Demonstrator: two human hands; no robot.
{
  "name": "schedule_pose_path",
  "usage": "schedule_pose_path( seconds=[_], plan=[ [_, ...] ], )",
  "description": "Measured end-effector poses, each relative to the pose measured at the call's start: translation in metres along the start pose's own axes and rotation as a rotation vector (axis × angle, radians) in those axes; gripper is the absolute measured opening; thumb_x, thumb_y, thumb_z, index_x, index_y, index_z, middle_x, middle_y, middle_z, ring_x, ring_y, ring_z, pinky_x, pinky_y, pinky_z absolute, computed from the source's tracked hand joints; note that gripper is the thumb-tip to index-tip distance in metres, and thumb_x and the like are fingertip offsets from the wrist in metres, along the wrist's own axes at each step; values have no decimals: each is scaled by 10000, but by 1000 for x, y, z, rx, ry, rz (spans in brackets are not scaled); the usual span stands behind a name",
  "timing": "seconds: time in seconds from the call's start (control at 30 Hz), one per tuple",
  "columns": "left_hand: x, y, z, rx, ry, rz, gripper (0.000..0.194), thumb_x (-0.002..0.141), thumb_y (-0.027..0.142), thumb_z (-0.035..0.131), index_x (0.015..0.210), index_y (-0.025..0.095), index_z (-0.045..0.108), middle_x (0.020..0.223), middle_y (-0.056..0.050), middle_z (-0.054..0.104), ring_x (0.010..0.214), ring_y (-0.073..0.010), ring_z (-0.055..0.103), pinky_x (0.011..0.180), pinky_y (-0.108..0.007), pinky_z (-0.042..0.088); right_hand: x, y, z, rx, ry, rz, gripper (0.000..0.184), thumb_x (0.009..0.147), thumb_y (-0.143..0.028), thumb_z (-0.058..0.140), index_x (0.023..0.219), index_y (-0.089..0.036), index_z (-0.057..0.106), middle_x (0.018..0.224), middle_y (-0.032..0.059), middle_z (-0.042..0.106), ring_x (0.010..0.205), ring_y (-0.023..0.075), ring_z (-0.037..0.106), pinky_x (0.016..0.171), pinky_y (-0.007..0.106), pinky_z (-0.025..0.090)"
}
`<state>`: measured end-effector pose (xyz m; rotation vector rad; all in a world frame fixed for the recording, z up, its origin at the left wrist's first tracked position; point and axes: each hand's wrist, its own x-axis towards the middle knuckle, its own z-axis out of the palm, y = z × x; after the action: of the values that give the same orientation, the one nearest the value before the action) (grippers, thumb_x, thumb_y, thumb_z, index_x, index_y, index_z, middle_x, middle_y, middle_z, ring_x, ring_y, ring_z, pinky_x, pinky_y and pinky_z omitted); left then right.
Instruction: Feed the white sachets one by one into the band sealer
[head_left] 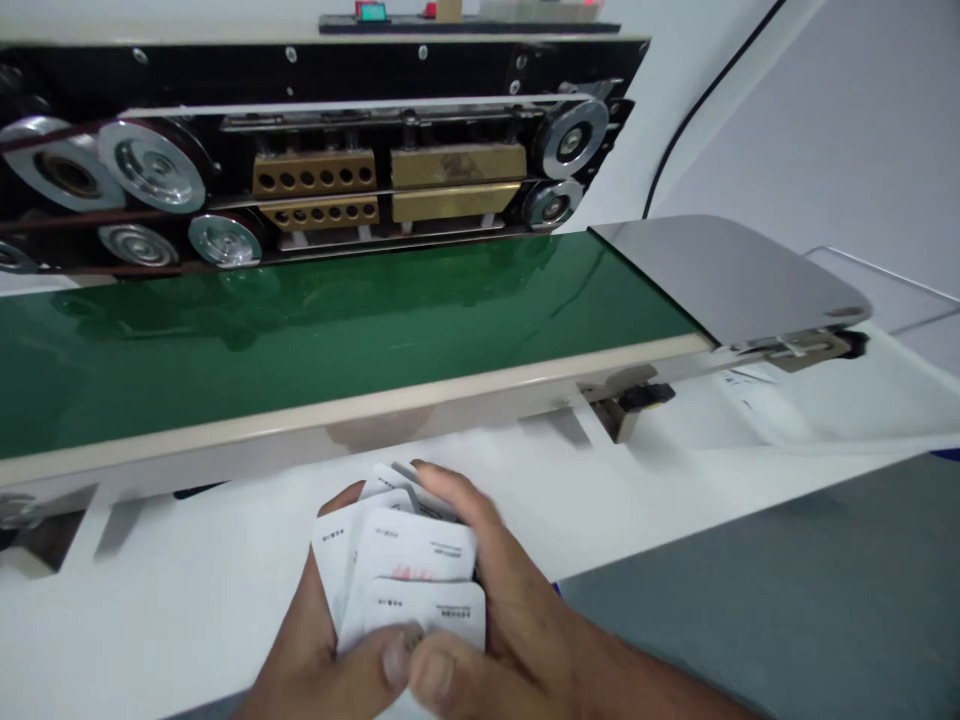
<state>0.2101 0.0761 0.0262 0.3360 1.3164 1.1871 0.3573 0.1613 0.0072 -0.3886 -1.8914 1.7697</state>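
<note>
Both my hands meet low in the middle, above the white table (165, 600), around a small stack of white sachets (409, 575) with small print and a red mark. My left hand (307, 650) cups the stack from the left and below, thumb pressed on the nearest sachet. My right hand (517, 630) wraps the stack from the right, fingers curled over its far edge and thumb on the front. The sachets are fanned, several overlapping.
A band sealing machine stands just beyond my hands: a green conveyor belt (315, 330) runs left to right, with silver pulleys (154, 165) and brass heating blocks (390, 185) behind it. A shiny metal chute (727, 275) and clear tray (862, 390) sit at the right end. Grey floor (787, 590) lies right.
</note>
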Motion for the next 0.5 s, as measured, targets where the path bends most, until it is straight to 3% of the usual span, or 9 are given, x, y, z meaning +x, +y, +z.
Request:
schedule_pose_path(
  seconds=[0.1, 0.2, 0.3, 0.4, 0.5],
  plan=[
    [-2, -2, -9, -6, -7, -187, 981, 637, 508, 774, 1433, 289, 245, 1102, -60, 729, 1010, -307, 668, 894, -398, 481, 1, -4, -7, -332, -37, 78, 989, 756, -439, 757, 1497, -300, 118, 1533, 149, 197, 1362, 375, 332, 1060, 549, 383],
    [0, -6, -16, -73, -104, -206, 987, 687, 461, 755, 1464, 259, 181, 1100, -92, 736, 1015, -326, 671, 895, -427, 461, -3, -7, -7, -467, -82, 124, 1009, 696, -457, 806, 1485, -279, 201, 1564, 139, 66, 1439, 393, 152, 1097, 542, 351],
    [5, -9, -17, -260, -127, -168, 1053, 678, 393, 804, 1482, 293, 131, 1116, -89, 736, 1022, -300, 678, 895, -394, 486, -4, -4, 3, -348, 161, 44, 826, 751, -283, 734, 1426, -311, 258, 1539, 91, 86, 1418, 339, 231, 1076, 482, 401],
    [10, -11, -12, -471, -133, -117, 1062, 699, 367, 802, 1491, 340, 95, 1107, -98, 742, 988, -283, 695, 885, -384, 518, 0, 0, 15, -127, 486, 34, 661, 791, -217, 675, 1335, -346, 323, 1450, 62, 259, 1287, 263, 425, 967, 395, 497],
    [11, -9, -6, -499, -63, -147, 889, 797, 311, 710, 1482, 381, 147, 1042, -79, 766, 918, -253, 718, 839, -365, 547, 5, 1, 21, 123, 585, 120, 596, 805, -261, 714, 1259, -352, 339, 1283, 44, 454, 1085, 202, 561, 796, 307, 557]
  ],
)
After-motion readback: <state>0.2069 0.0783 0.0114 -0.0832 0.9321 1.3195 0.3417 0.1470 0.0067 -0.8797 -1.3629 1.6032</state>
